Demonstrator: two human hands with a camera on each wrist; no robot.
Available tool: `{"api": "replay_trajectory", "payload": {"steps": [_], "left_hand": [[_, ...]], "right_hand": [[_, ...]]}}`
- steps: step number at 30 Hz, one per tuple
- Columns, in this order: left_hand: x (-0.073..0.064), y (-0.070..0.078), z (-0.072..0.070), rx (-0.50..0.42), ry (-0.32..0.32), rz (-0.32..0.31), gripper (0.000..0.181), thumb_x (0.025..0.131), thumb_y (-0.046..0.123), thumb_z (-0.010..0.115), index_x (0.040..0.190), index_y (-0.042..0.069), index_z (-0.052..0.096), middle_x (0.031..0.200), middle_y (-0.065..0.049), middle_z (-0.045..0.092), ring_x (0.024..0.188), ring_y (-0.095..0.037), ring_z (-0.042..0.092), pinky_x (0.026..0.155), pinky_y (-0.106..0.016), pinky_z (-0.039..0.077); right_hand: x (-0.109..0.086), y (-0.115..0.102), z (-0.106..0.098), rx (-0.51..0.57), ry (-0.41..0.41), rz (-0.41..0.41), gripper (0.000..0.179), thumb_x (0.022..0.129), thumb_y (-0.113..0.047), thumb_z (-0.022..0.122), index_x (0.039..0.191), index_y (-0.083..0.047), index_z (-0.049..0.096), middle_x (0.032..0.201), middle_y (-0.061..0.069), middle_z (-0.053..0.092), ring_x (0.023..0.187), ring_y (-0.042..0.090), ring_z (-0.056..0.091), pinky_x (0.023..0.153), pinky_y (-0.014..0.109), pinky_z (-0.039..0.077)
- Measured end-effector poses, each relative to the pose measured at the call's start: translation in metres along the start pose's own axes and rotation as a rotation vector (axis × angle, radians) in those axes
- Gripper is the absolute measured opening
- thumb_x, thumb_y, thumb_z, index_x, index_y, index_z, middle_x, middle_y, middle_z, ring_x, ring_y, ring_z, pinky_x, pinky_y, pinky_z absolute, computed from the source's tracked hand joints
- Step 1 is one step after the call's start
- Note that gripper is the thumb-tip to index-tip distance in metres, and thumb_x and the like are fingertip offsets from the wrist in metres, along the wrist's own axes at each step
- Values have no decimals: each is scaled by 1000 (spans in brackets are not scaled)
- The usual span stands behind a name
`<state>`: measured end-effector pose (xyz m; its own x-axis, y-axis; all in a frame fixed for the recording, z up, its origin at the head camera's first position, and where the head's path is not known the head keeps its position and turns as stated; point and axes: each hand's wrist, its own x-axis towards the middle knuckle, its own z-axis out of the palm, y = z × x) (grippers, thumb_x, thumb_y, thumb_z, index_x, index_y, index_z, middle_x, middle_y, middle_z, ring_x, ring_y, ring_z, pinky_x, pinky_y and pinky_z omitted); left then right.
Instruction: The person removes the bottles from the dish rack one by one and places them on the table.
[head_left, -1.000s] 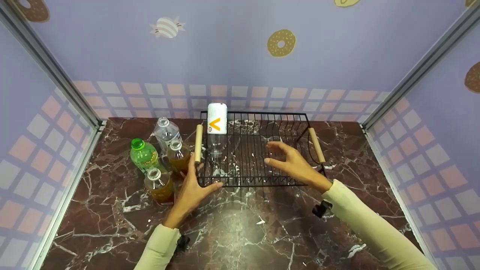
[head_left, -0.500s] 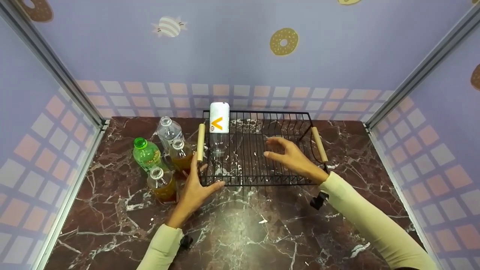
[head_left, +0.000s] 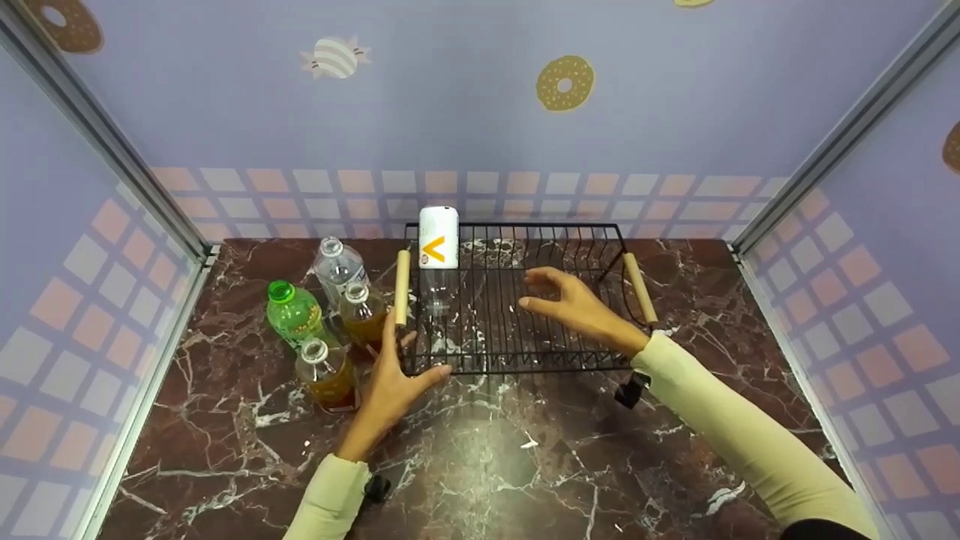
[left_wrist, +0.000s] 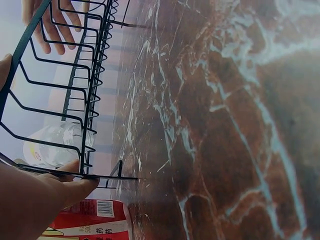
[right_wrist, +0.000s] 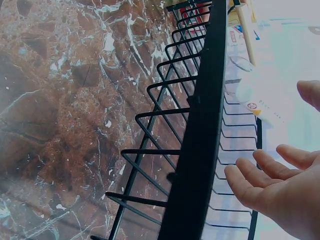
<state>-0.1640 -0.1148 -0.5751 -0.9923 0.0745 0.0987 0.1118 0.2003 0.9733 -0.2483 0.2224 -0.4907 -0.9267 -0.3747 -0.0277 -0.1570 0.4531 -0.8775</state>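
A black wire rack [head_left: 517, 364] with a pale wooden handle at each end stands on the marble-patterned counter. My left hand [head_left: 390, 386] grips its front left corner, thumb along the front rim and fingers round the side below the left handle [head_left: 403, 289]. In the left wrist view its fingers [left_wrist: 75, 187] bend about the side wires. Inside the rack's left end, a clear bottle [head_left: 439, 240] with a white label lies, neck towards me. My right hand [head_left: 574, 304] hovers over the rack's right half, fingers loosely bent and holding nothing.
Left of the rack several bottles stand upright: a green one [head_left: 294, 315], a clear one [head_left: 339, 268], and two with brown labels, one at the front [head_left: 330, 379] and one close beside the rack [head_left: 364, 319]. Patterned walls [head_left: 465, 135] enclose the counter [head_left: 480, 465].
My right hand has drifted slightly left and back above the rack, still holding nothing. The left hand stays at the rack's corner; rack and bottles have not moved.
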Motion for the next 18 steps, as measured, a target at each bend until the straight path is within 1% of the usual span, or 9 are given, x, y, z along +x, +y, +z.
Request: {"api": "replay_trajectory", "payload": {"steps": [4,9,14,18], "left_hand": [[-2,-1,-2,10,9,0,133,85,26,99,179,23,5,175,-31,28,156,-42,45,127,-67,37],[-6,-2,-5,9,35,-10,132,85,25,99,179,23,6,176,-30,26,157,-42,44,126,-67,38],[-3,-1,-3,-1,14,1,133,85,26,99,179,22,4,177,-31,22,157,-43,44,125,-67,39],[-1,-1,1,-18,1,11,132,86,24,98,179,21,4,178,-30,19,157,-43,43,126,-67,37]], "right_hand": [[9,0,7,-8,-29,5,70,103,-37,79,157,1,53,159,22,57,145,43,56,123,54,46],[23,-3,17,-6,-79,-2,73,103,-39,79,158,1,52,160,24,56,147,42,55,125,52,45],[29,-5,18,0,-82,20,74,103,-36,80,159,2,50,160,22,56,148,40,54,125,51,45],[31,-8,17,-40,-83,8,74,103,-37,79,159,2,51,158,22,58,146,39,57,124,52,47]]}}
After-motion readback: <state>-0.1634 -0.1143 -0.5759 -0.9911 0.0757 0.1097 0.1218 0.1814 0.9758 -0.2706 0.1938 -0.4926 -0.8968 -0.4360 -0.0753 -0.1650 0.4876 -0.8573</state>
